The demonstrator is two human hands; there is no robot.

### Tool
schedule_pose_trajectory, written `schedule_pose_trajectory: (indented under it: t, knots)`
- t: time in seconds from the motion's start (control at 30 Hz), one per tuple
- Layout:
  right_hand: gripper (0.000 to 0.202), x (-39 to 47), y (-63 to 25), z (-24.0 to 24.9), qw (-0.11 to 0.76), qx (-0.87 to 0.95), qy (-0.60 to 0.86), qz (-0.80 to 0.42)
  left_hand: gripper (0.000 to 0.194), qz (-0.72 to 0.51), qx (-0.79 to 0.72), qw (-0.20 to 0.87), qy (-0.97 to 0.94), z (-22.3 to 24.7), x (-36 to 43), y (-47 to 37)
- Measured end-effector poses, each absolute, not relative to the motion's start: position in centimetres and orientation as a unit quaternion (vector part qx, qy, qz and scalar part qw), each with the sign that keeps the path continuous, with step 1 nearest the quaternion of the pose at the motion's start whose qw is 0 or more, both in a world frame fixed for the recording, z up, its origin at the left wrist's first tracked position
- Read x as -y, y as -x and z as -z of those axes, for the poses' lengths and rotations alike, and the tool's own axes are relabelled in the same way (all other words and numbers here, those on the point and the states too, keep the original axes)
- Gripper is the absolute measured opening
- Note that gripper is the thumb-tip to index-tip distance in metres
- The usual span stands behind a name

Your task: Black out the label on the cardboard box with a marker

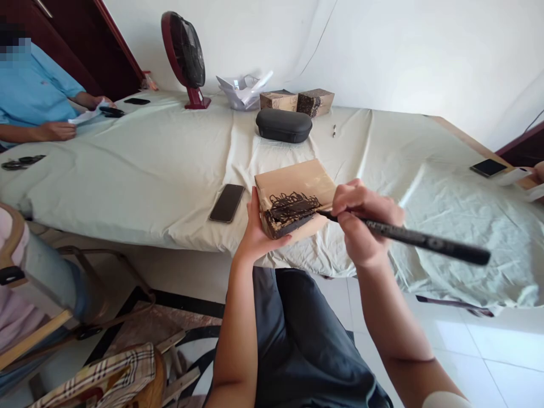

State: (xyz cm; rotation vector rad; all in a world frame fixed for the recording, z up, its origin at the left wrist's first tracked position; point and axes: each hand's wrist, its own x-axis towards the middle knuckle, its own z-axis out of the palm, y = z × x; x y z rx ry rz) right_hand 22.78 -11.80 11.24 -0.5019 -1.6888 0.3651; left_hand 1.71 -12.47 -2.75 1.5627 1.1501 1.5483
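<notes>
A brown cardboard box point(297, 175) rests at the near edge of the cloth-covered table, tilted towards me. Dark, looping scribbles cover its near edge and part of its upper face. My left hand point(259, 229) grips the box's left corner, thumb along the side and fingers underneath. Between the fingers of my right hand point(365, 218) is a black marker pen point(425, 241), its tip at the scribbled patch on the box's right part. Whether the tip touches the cardboard I cannot tell. A dark smartphone point(227, 203) lies just left of the box.
Behind the box sit a black zip case point(284, 126), two cardboard boxes point(317, 102), a white basket point(242, 93) and a dark red fan point(185, 54). A person in blue point(42, 90) holds paper at the far left. Another phone point(488, 167) lies right. A wooden chair point(140, 368) stands lower left.
</notes>
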Motion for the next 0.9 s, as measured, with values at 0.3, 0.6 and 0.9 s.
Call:
schedule_pose_trajectory:
  t: [0.3, 0.6, 0.9]
  knots:
    - [0.013, 9.8, -22.0, -13.5, 0.504, 0.759, 0.283, -0.299, 0.152, -0.55, -0.447, 0.252, -0.658, 2.0, 12.6, -2.1]
    - [0.019, 10.2, -21.6, -12.9, 0.512, 0.766, 0.298, -0.25, 0.155, -0.554, -0.455, 0.266, -0.644, 2.1, 12.6, -2.0]
    - [0.022, 11.5, -28.5, -8.4, 0.697, 0.569, 0.418, -0.13, 0.149, -0.553, -0.451, 0.274, -0.644, 1.9, 12.6, -1.7]
